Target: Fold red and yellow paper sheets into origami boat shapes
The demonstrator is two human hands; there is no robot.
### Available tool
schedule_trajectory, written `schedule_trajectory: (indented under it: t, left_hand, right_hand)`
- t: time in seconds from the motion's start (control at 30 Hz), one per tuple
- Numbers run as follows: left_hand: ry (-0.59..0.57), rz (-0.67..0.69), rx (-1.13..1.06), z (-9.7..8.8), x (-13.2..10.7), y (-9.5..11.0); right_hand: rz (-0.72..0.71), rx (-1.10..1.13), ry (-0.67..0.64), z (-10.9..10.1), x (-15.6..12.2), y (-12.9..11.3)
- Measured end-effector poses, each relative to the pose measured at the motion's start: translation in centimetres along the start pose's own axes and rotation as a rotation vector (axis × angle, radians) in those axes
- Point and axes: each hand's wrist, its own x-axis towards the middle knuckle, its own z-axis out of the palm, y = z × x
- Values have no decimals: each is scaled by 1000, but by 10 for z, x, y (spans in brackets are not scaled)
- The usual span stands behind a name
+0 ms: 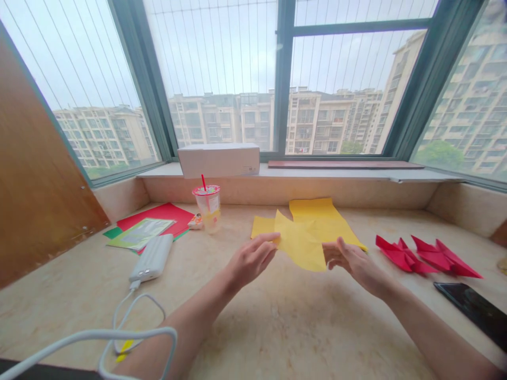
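Pinching the left edge of a thin yellow sheet [299, 244], my left hand [253, 258] has it up off the counter [277, 332], and over at the opposite edge is my right hand [356, 264], fingers loosely curled, thumb standing clear of the paper. Are those right fingertips touching it? I can't tell. The sheet hangs between my two hands, curved and tilted, one corner pointing up beside my left fingertips. Just beyond it, more yellow paper [325, 211] lies on the counter, partly hidden behind the sheet. To the right of my right hand, two folded red shapes [404, 256] sit side by side, and a black phone [475, 309] lies nearer to me. Now out left of my left hand: a white power bank [152, 257], its white cable [119, 334] looping across my left forearm [206, 311]. Beyond the power bank, red paper [176, 212] lies partly under a pale green packet [140, 232], and a plastic cup [209, 207] stands upright, forward and left of my left hand.
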Motion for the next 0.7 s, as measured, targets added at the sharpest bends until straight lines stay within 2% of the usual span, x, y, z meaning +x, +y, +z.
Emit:
schedule_trajectory:
  t: [0.2, 0.3, 0.37, 0.43, 0.5, 0.53, 0.6, 0.7]
  left_hand:
    - [-117, 188, -20, -8, 5, 10]
    - [-181, 199, -73, -8, 5, 12]
    - [-196, 155, -187, -3, 4, 12]
    - [-146, 9, -360, 6, 3, 12]
    - [-29, -273, -540, 16, 2, 14]
    - [-12, -427, -632, 20, 3, 15]
    - [-87, -674, -798, 27, 4, 17]
    - [-219, -843, -948, 31, 7, 22]
  right_hand:
    - [24, 112, 39, 2, 0, -6]
    - [2, 154, 63, 4, 1, -9]
    - [-8, 168, 95, 4, 2, -10]
    - [-3, 185, 107, 5, 2, -10]
    - [9, 201, 101, 7, 2, -9]
    - [11, 206, 97, 8, 2, -9]
    - [12, 218, 81, 13, 1, -9]
    - [9, 253, 33, 22, 0, -8]
